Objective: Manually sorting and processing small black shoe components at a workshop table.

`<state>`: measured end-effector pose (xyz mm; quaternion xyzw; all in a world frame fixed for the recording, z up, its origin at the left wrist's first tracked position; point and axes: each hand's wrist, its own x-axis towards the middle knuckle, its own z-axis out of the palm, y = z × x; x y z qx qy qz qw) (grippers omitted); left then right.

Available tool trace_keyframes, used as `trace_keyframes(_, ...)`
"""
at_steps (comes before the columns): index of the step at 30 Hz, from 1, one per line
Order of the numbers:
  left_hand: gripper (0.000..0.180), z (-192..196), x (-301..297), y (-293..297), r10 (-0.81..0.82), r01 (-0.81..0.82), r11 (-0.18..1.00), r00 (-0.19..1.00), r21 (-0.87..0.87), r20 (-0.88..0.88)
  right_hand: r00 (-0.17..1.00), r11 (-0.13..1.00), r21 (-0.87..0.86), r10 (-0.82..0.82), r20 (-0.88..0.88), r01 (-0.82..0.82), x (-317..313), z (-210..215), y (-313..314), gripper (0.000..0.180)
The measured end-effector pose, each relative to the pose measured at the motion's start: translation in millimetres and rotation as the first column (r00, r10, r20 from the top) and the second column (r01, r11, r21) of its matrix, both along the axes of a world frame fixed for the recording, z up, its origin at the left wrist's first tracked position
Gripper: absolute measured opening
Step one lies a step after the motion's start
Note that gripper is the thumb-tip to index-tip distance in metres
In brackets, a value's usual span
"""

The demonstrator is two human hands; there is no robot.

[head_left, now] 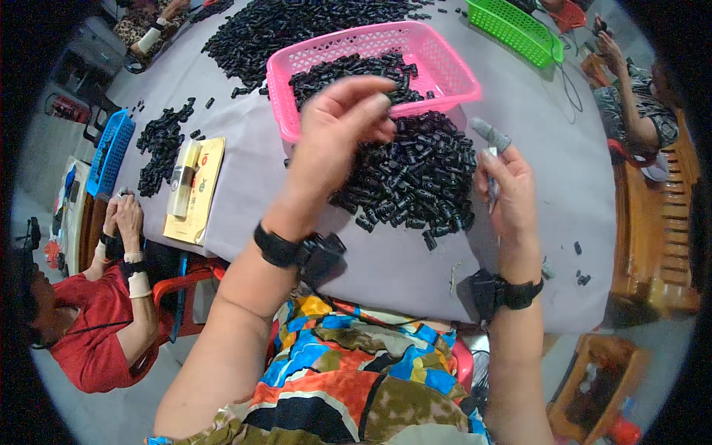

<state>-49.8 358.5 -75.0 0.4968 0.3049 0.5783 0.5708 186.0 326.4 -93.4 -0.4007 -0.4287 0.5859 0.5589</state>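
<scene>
From the head view, the left hand [337, 141] is raised over the table with its fingers bunched together, thumb meeting the fingertips just above a heap of small black plastic parts [415, 174]; whether a piece is pinched between them cannot be told, since the fingers hide their own tips. The parts are short, dark, glossy pieces, blocky and roughly tubular, tumbled every way in a loose mound on the grey tablecloth [245, 185]. The mound lies between the two hands, touching the near wall of a pink mesh basket [445, 63] that holds more of the same pieces. The right hand [508, 193] is just beside the heap's right edge, fingers curled closed around a thin tool [492, 189], its forefinger wrapped in a grey sleeve and pointing up. Both wrists carry black bands with small black boxes. A much larger spread of black parts [297, 26] lies beyond the basket, with a green basket [515, 30] at the far right. At the left edge sits a blue basket [111, 152], and another person in a red shirt [96, 334] works there.
</scene>
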Motion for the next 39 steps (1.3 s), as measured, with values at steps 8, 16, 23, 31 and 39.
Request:
trace_keyframes(8, 0.025, 15.7, -12.7, 12.2, 0.485, -0.176, 0.805, 0.746, 0.567, -0.457, 0.878, 0.992, -0.004, -0.108, 0.466, 0.124, 45.8, 18.7, 9.9, 0.027)
trace_keyframes(16, 0.026, -15.3, 15.6, -22.7, 0.197, 0.464, 0.829, 0.278, 0.311, -0.940, 0.776, 0.927, -0.376, 0.243, 0.582, -0.009, 31.5, -0.9, -48.1, 0.026)
trace_keyframes(23, 0.024, -29.3, 19.6, -11.0, 0.237, 0.437, 0.827, 0.299, 0.353, -0.925, 0.897, 0.939, -0.345, 0.167, 0.410, -0.017, -0.1, -11.4, -27.3, 0.030)
trace_keyframes(31, 0.020, -31.8, 19.8, -9.6, 0.230, 0.428, 0.847, 0.238, 0.315, -0.944, 0.938, 0.978, -0.179, 0.163, 0.305, -0.111, -28.6, 12.6, 10.8, 0.034)
trace_keyframes(39, 0.018, -21.6, 14.2, -3.5, 0.180, 0.280, 0.900, 0.459, 0.334, -0.870, 0.971, 0.996, 0.045, -0.084, 0.224, 0.076, -6.3, 15.3, 23.1, 0.027)
